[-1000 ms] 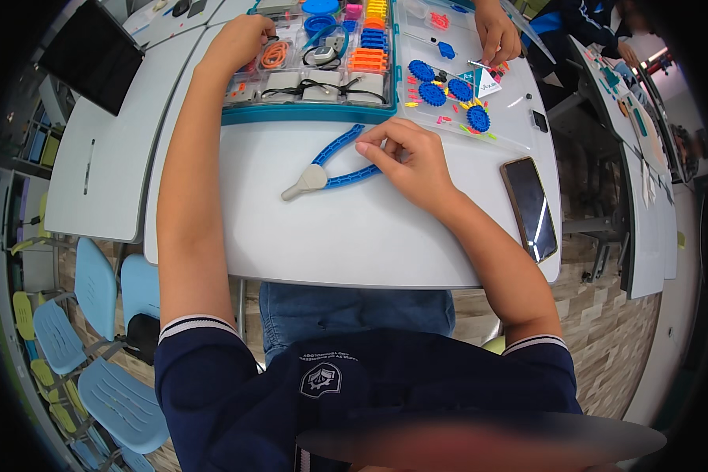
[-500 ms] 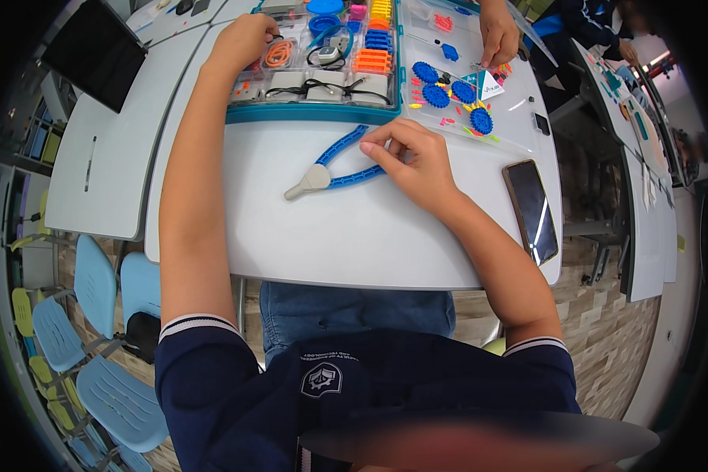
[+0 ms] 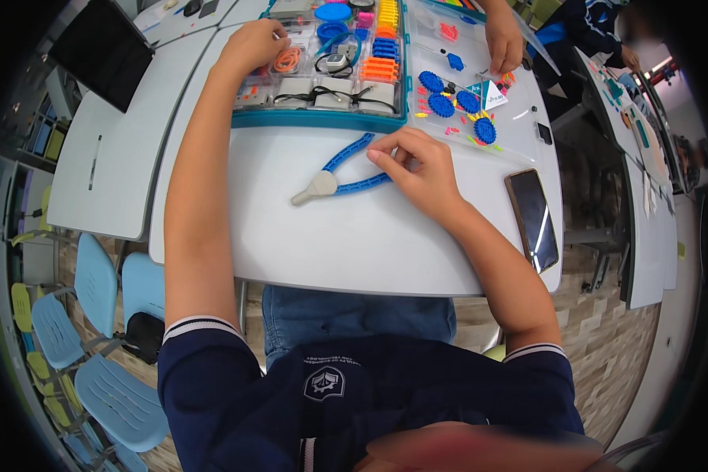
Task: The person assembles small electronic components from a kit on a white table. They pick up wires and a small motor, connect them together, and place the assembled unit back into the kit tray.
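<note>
My left hand (image 3: 252, 46) is over the left side of an opened teal parts case (image 3: 322, 119), beside a coil of orange cord (image 3: 286, 60). Its fingers are bent together, and whatever they grip is hidden. Lower down, my right hand (image 3: 421, 169) is closed in a pinch, thumb against forefinger; I cannot make out anything between them. A plier-like tool (image 3: 319, 187) with a grey head and two blue handles lies spread on the white table (image 3: 322, 252). The right hand hovers by the handle ends and covers the tip of the lower one.
In the case's clear lid (image 3: 519, 135) lie several blue gears (image 3: 441, 105) and small bright pins. Another person's hand (image 3: 503, 46) reaches in there. A phone (image 3: 532, 216) rests near the right table edge. A dark screen (image 3: 102, 53) stands on the left table.
My left hand has shifted slightly toward the orange cord. My right hand keeps its pinch by the tool. The whole view has moved a little.
</note>
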Tool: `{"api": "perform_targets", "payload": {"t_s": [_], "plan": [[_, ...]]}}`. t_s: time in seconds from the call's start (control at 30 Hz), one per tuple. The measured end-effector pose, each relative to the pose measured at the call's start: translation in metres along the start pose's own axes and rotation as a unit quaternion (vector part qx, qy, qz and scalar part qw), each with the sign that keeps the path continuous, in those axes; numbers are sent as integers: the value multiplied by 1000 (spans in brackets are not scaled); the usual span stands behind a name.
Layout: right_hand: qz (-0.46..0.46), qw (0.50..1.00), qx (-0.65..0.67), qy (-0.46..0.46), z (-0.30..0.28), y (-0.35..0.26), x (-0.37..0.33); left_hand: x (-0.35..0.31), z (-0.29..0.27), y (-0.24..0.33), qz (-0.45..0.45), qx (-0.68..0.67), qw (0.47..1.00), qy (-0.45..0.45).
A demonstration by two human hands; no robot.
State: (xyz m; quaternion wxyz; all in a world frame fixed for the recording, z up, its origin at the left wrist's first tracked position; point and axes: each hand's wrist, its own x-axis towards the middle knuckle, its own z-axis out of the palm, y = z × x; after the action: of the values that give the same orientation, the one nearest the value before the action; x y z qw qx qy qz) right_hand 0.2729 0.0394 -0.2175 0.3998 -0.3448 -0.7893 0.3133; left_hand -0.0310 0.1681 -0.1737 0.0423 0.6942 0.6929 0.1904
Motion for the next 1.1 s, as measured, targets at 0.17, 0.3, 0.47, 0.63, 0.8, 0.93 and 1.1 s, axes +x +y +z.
{"api": "perform_targets", "payload": {"t_s": [0.17, 0.3, 0.47, 0.63, 0.8, 0.93, 1.1], "plan": [[7, 1000, -4, -2, -1, -2, 0, 1, 4, -8, 86, 57, 990, 101], [8, 1000, -2, -3, 0, -2, 0, 0, 6, 19, 122, 0, 981, 149], [12, 1000, -9, -7, 0, -1, 0, -4, 32, 52, 230, -43, 964, 131], [9, 1000, 3, -3, -1, -1, -1, -1, 45, 48, 271, 30, 949, 160], [3, 1000, -1, -3, 1, 1, 0, -3, 38, 50, 271, 45, 943, 185], [4, 1000, -5, -3, 0, 1, 0, -9, 26, 59, 222, -16, 942, 251], [2, 1000, -2, 1, 0, 0, -1, -10, -5, 62, 175, -132, 928, 302]]}}
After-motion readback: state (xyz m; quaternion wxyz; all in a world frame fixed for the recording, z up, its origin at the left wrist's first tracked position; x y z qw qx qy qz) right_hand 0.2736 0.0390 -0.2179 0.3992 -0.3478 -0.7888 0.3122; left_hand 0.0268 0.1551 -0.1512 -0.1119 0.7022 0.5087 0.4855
